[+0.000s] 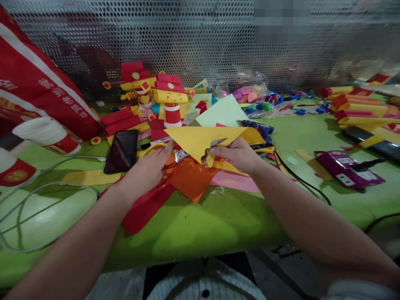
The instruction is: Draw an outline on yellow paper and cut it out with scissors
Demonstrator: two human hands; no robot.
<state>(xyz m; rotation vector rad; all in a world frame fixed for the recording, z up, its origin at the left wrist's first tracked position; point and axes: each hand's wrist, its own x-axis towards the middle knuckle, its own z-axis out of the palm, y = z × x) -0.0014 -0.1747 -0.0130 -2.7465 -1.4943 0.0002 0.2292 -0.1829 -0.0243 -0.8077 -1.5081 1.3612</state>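
Note:
My right hand (239,155) is closed on the lower corner of a folded yellow paper (200,139), a triangle held above the pile. A pointed metal blade (218,142) shows by its fingers against the paper; what it belongs to is partly hidden. My left hand (153,164) lies with fingers stretched over scissors (181,156) that have red-orange handles, its fingertips near the paper's left corner. A yellow loop (154,147) shows beside these fingers. Below the hands lie an orange paper sheet (195,179), a red paper strip (146,210) and a pink sheet (237,181).
Paper-cup figures (171,98) with red hats stand behind my hands. A black phone (121,151), paper cups (50,135) and a red bag (46,75) are at left. A blue glue gun (258,130), a corded purple power strip (350,170) and several rolled papers (362,110) lie right.

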